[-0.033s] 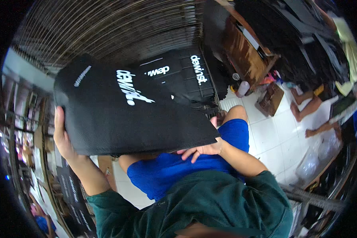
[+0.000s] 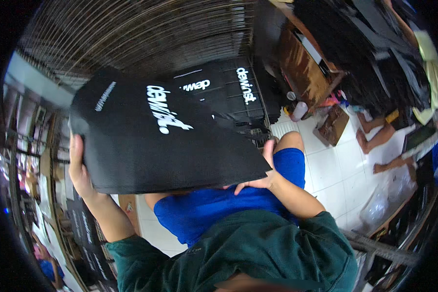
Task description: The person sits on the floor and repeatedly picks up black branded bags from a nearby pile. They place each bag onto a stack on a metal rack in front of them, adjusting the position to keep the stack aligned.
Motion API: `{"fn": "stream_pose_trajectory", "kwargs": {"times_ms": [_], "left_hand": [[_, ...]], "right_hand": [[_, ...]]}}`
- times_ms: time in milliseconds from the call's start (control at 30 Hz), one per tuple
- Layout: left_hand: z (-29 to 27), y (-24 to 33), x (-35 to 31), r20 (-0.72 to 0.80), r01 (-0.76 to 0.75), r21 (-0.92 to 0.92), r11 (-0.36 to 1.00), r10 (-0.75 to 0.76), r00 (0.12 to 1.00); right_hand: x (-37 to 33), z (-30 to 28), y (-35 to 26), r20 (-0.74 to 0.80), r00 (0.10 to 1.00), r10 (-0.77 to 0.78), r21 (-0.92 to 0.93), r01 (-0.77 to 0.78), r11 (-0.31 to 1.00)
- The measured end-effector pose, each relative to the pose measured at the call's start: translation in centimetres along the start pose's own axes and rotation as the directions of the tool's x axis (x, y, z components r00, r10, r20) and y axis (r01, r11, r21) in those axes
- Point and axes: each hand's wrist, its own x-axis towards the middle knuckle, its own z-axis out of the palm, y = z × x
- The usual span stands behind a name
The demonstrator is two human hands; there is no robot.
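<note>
A large black fabric piece (image 2: 180, 155) with white printed lettering is held up in front of me, over my lap. At its left edge, my left hand (image 2: 82, 170) grips it with the thumb showing and the other fingers hidden beneath. Its lower right corner lies in the crook of my right hand (image 2: 264, 179), whose thumb stretches up along the right edge while the fingers reach under the lower edge, partly hidden. Beyond it lie more black printed pieces (image 2: 228, 92), partly covered by the held one.
A slatted screen (image 2: 131, 34) rises behind the pieces. To the right are a worn wooden cabinet (image 2: 304, 61), a cardboard box (image 2: 333, 125) on the white tiled floor (image 2: 326, 160), and clear plastic bags (image 2: 377, 207). Another person's bare legs (image 2: 377, 134) show there. Shelving (image 2: 48, 185) stands left.
The fabric piece has shifted slightly right. My right hand's thumb shows more, raised beside the edge, and its fingers have gone further under the fabric. My left hand has moved a little with the piece.
</note>
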Motion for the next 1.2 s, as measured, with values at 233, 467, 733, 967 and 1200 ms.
{"fn": "stream_pose_trajectory", "kwargs": {"times_ms": [233, 467, 733, 967, 1200], "left_hand": [[-1.1, -5.2, -2.8, -0.027, 0.297, 0.112, 0.948, -0.296, 0.955], [0.6, -14.7, 7.0, 0.106, 0.534, -0.127, 0.836, -0.524, 0.845], [7.1, -22.2, 17.9, 0.256, 0.425, -0.124, 0.897, -0.384, 0.887], [1.8, -37.6, 12.7, 0.043, 0.540, 0.096, 0.836, -0.545, 0.837], [-1.1, -53.4, 12.9, -0.198, 0.320, 0.856, 0.406, -0.315, 0.928]], "right_hand": [[-2.2, 5.0, -9.3, -0.328, 0.821, -0.468, -0.565, 0.226, 0.793], [-0.6, 5.1, -19.6, -0.405, 0.604, -0.686, -0.855, 0.014, 0.518], [0.8, -2.8, -32.5, -0.290, 0.561, -0.775, -0.874, 0.175, 0.454], [-0.9, -14.6, -27.6, -0.619, 0.266, -0.739, -0.782, -0.119, 0.612], [-0.2, -35.6, -27.9, -0.612, 0.078, -0.787, -0.695, -0.527, 0.489]]}}
